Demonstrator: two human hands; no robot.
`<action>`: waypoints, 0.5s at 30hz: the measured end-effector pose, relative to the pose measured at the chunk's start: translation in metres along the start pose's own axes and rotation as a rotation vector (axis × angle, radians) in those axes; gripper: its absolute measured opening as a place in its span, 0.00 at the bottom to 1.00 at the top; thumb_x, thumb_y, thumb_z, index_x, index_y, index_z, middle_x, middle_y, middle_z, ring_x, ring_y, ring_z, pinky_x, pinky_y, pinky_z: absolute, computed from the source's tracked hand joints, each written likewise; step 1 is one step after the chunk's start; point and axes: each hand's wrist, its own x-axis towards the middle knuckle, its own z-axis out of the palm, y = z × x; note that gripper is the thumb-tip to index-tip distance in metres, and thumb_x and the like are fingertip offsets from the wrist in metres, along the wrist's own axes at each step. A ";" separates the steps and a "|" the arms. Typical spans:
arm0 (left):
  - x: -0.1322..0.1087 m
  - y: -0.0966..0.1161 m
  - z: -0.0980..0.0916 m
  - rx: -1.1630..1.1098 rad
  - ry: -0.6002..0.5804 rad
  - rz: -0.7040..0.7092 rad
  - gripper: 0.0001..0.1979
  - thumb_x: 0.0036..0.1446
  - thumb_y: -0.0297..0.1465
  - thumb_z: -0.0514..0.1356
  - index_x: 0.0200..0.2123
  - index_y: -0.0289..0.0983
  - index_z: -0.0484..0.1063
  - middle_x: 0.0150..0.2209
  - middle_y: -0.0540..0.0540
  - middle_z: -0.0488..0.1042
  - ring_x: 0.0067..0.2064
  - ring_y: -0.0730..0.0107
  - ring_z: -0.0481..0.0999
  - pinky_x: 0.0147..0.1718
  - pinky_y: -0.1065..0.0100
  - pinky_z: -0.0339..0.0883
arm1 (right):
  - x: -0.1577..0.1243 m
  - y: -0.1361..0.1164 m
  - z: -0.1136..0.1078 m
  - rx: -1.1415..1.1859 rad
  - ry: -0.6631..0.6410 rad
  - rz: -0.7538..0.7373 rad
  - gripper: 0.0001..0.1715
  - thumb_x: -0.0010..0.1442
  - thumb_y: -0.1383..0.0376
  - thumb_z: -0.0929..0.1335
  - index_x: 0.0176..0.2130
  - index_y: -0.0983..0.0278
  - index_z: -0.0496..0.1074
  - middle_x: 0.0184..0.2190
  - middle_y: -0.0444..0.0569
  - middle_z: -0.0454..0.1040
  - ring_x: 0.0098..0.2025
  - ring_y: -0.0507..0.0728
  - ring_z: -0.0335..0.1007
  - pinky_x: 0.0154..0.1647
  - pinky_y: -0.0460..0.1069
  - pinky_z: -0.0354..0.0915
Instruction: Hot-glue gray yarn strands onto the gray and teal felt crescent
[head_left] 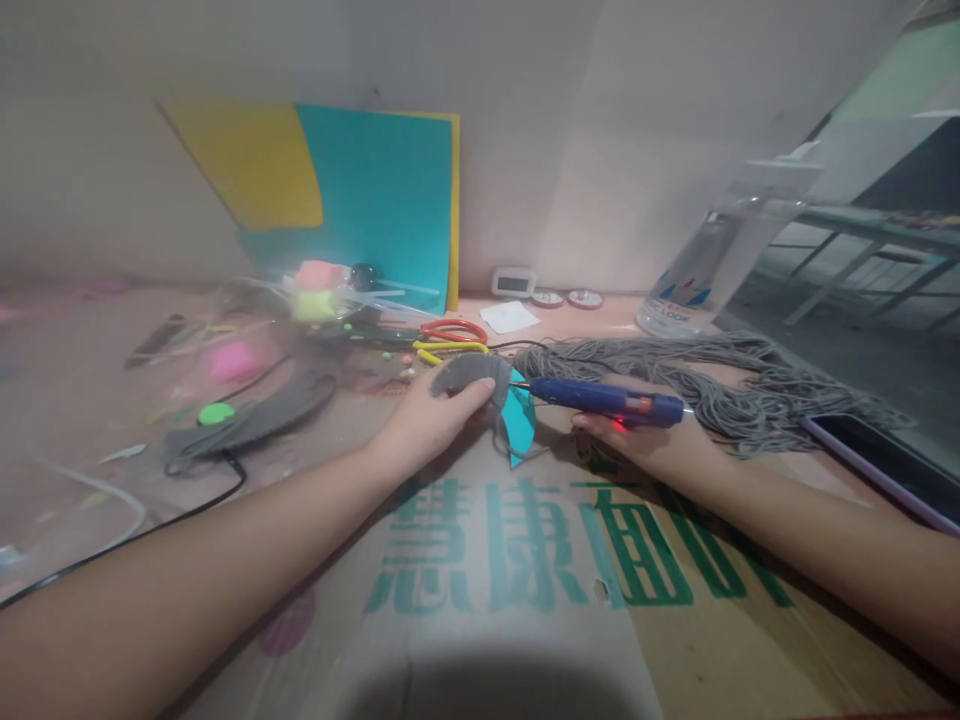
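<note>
My left hand is closed on a grey yarn-wrapped piece with a teal paper point at its lower end. My right hand grips a blue glue gun held sideways, a red light glowing on its body. The gun's nozzle points left and touches or nearly touches the grey piece. Both hands rest over a brown cardboard sheet printed with green characters.
A bundle of grey yarn lies behind my right hand. A phone lies at right, a clear bottle behind it. Scissors, coloured foam bits, teal and yellow sheets, a grey strip and a black cable lie left.
</note>
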 end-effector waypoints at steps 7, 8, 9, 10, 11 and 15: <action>-0.001 0.004 0.001 0.015 0.008 -0.006 0.09 0.54 0.34 0.60 0.26 0.36 0.68 0.23 0.53 0.69 0.25 0.74 0.67 0.27 0.72 0.62 | 0.000 0.004 0.002 0.036 0.018 -0.008 0.18 0.53 0.52 0.72 0.25 0.60 0.66 0.20 0.44 0.69 0.22 0.54 0.65 0.21 0.48 0.61; -0.001 0.004 0.001 0.008 0.008 -0.011 0.09 0.54 0.34 0.60 0.26 0.36 0.68 0.23 0.53 0.69 0.25 0.73 0.67 0.27 0.72 0.61 | 0.000 0.005 0.002 0.036 0.020 -0.009 0.17 0.53 0.52 0.72 0.24 0.60 0.66 0.20 0.44 0.69 0.22 0.54 0.65 0.21 0.48 0.61; -0.001 0.004 0.001 -0.002 0.007 -0.015 0.09 0.54 0.34 0.60 0.26 0.36 0.68 0.23 0.52 0.69 0.25 0.73 0.67 0.26 0.72 0.61 | -0.001 0.005 0.002 0.035 0.024 -0.008 0.17 0.53 0.53 0.72 0.25 0.60 0.66 0.20 0.44 0.69 0.22 0.54 0.65 0.20 0.48 0.61; -0.001 0.004 0.001 -0.012 0.004 -0.017 0.09 0.54 0.34 0.60 0.26 0.36 0.68 0.23 0.52 0.69 0.25 0.73 0.67 0.26 0.72 0.61 | -0.001 0.006 0.003 0.033 0.028 -0.009 0.17 0.53 0.53 0.72 0.25 0.60 0.66 0.20 0.44 0.69 0.22 0.54 0.66 0.21 0.48 0.61; -0.001 0.003 0.001 -0.018 0.000 -0.018 0.09 0.54 0.34 0.60 0.26 0.36 0.67 0.23 0.52 0.69 0.25 0.73 0.67 0.26 0.72 0.61 | -0.001 0.006 0.002 0.029 0.033 -0.013 0.16 0.53 0.54 0.72 0.25 0.60 0.66 0.20 0.44 0.69 0.23 0.54 0.66 0.21 0.48 0.61; -0.001 0.001 0.001 -0.005 -0.004 -0.014 0.10 0.55 0.34 0.60 0.25 0.36 0.67 0.23 0.52 0.68 0.25 0.74 0.67 0.26 0.73 0.61 | 0.000 0.003 0.002 0.030 0.051 -0.026 0.16 0.54 0.55 0.71 0.25 0.60 0.66 0.21 0.44 0.69 0.24 0.55 0.67 0.24 0.48 0.64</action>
